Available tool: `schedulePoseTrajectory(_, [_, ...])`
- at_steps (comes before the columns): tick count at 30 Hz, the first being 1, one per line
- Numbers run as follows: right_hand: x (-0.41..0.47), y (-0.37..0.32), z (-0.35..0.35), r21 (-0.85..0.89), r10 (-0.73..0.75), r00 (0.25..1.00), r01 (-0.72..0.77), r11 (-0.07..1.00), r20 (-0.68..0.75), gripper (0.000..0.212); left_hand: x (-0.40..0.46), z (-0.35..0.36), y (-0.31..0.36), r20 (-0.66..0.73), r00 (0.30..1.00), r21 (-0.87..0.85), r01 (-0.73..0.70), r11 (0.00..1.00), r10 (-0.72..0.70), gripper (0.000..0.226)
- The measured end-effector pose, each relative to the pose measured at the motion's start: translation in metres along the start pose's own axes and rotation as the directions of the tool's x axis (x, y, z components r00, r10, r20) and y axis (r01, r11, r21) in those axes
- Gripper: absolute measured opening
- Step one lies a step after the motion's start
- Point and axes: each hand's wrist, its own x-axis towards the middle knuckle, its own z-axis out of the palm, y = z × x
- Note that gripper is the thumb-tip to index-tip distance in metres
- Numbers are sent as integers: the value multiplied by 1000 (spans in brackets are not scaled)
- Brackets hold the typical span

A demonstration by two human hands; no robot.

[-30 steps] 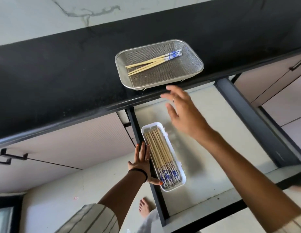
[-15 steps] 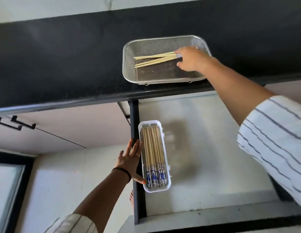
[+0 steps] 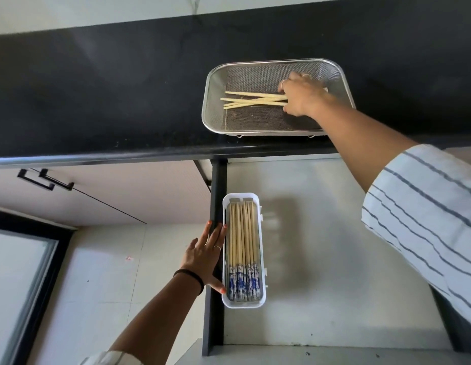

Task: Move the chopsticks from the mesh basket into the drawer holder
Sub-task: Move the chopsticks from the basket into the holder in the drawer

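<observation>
A steel mesh basket (image 3: 216, 83) stands on the black counter near its front edge. Several pale chopsticks (image 3: 251, 100) lie crossed inside it. My right hand (image 3: 301, 94) is down in the basket, its fingers closed over their right ends, which are hidden under the hand. Below, in the open drawer, a white holder (image 3: 262, 259) is filled with several chopsticks (image 3: 243, 238), blue-patterned ends toward me. My left hand (image 3: 205, 256) lies flat with spread fingers on the drawer's dark left wall, thumb touching the holder.
The black counter (image 3: 97, 96) runs across the top of the view. The open drawer's pale floor (image 3: 334, 259) stretches right of the holder. Cabinet fronts with black handles (image 3: 45, 180) sit at the left, above a tiled floor (image 3: 97, 285).
My right hand rose from above the drawer into the basket and closed over the chopsticks' ends, which now lie more crossed. My left hand stayed on the drawer wall.
</observation>
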Motion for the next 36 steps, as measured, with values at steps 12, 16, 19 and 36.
schedulePoseTrajectory(12, [-6, -5, 4, -23, -64, 998, 64, 998, -4, 25, 1, -1, 0, 3, 1000, -4, 8, 1000, -8, 143])
schedulePoseTrajectory(16, [-17, -6, -4, -24, -129, 991, 129, 991, -28, 26, 0, -1, 1, 10, 1000, -5, 16, 1000, -16, 143])
schedulePoseTrajectory(19, [-26, -5, -14, -11, -167, 983, 166, 986, -80, 35, 1, -1, 1, 20, 1000, 3, 17, 1000, -17, 143])
schedulePoseTrajectory(36, [-175, -55, -52, 700, -147, 979, 8, 714, 139, 13, -3, -6, 0, 14, 1000, -39, -14, 999, 14, 141])
